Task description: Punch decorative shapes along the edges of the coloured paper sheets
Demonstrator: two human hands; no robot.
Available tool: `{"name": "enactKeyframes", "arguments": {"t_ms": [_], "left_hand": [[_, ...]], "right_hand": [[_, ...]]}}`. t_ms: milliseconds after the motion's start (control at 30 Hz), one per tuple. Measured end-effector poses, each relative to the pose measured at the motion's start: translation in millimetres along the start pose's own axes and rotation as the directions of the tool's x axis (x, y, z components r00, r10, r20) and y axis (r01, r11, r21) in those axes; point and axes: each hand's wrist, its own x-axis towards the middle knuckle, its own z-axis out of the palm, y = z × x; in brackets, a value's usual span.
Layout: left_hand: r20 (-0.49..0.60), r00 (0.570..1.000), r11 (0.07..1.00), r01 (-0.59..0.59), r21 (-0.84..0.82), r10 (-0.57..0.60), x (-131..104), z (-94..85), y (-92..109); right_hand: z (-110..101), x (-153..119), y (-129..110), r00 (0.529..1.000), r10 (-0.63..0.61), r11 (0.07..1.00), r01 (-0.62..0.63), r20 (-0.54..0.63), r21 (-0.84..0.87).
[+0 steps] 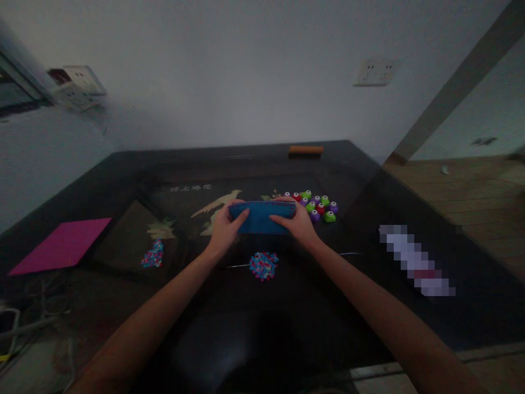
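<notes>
Between my two hands is a flat blue rectangular piece (261,218), like felt or card, with a darker purplish upper edge. My left hand (226,223) grips its left end, thumb across the near face. At the right end my right hand (298,220) holds it the same way, thumb pointing inward. The fingers behind the piece are mostly hidden. Below it on the dark table lies a round pile of small blue, pink and white bits (263,266). Just beyond my right hand stand several green, red and purple pieces with eye-like tops (320,207).
A second heap of coloured bits (153,255) lies to the left, near a pink sheet (61,245). An orange-brown bar (305,149) rests by the wall. A blurred-out long object (416,260) lies at right. Cables (45,298) hang at the lower left.
</notes>
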Motion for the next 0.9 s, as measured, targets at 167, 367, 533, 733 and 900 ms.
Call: {"name": "enactKeyframes", "arguments": {"t_ms": [167,367,533,733,900], "left_hand": [[0.006,1.0,1.0,0.011,-0.004,-0.011,1,1.0,-1],[0.033,0.999,1.0,-0.021,0.005,0.021,-1,0.6,7],[0.058,0.998,0.999,-0.036,-0.006,0.036,0,-0.2,8],[0.056,0.996,0.994,0.071,-0.083,-0.067,3,-1.2,-15],[0.049,0.997,0.993,0.072,-0.09,-0.068,-1,1.5,-18]], "right_hand": [[-7,-1,-21,0.967,-0.251,0.963,0.244,-0.045,-0.117],[-6,-4,-21,0.957,-0.281,0.939,0.258,-0.073,-0.227],[-5,-4,-21,0.955,-0.285,0.946,0.267,-0.082,-0.182],[-3,0,-14,0.987,-0.149,0.988,0.152,-0.065,0.034],[-1,3,-2,0.998,-0.062,0.989,0.064,-0.019,0.137]]}}
